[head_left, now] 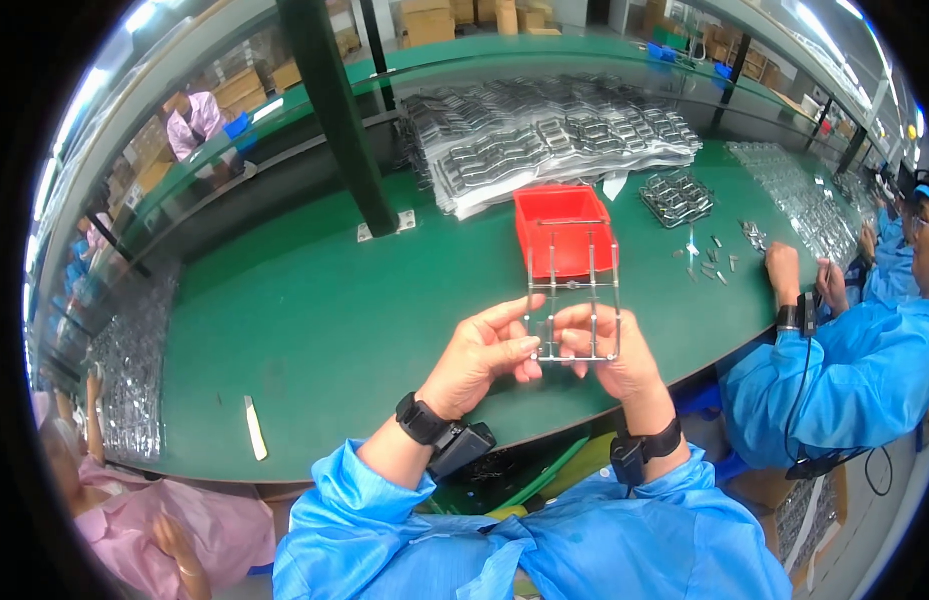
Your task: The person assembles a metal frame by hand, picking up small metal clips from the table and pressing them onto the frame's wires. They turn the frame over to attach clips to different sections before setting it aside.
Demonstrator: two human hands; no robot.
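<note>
Between my two hands a thin metal wire frame (573, 286) with several parallel bars is held up over the near edge of the green table. My left hand (485, 350) pinches its lower left corner between thumb and fingers. At the lower right, my right hand (615, 352) has its fingers curled in behind and between the bars. Just beyond the frame stands a red plastic bin (565, 215), partly covered by the frame's upper bars. What lies inside the bin cannot be made out.
Stacked wire frames on white sheets (555, 145) lie at the back. A smaller frame pile (677, 198) and small metal pieces (713, 257) sit to the right. A pale-handled knife (255, 428) lies left. A green post (340, 120) rises from the table (305, 300). Co-workers sit on both sides.
</note>
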